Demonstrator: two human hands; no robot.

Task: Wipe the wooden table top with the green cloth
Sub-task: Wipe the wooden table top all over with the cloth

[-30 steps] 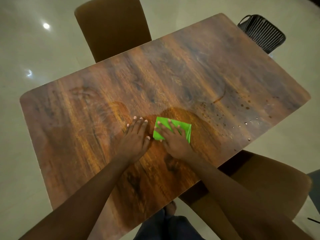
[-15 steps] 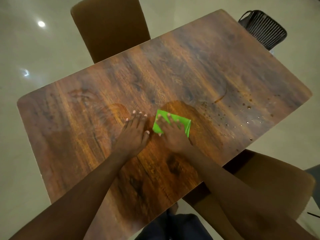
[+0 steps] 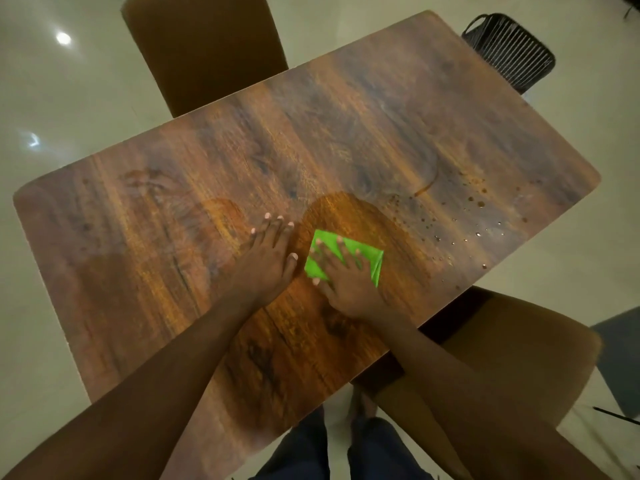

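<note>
A folded green cloth [image 3: 367, 252] lies flat on the wooden table top [image 3: 311, 133] near its front edge. My right hand [image 3: 346, 278] presses down on the cloth with spread fingers and covers most of it. My left hand [image 3: 268, 263] rests flat on the bare wood just left of the cloth, fingers together, holding nothing. A damp, shinier patch [image 3: 343, 213] surrounds the cloth. Small water drops [image 3: 478, 220] dot the wood to the right of it.
A brown chair [image 3: 204, 46] stands at the table's far side and another brown chair [image 3: 519, 358] at the near right. A black wire basket [image 3: 509, 50] sits on the floor beyond the far right corner. My legs show below the table edge.
My right hand and the cloth have slid slightly right, away from the left hand. The left hand has stayed in place.
</note>
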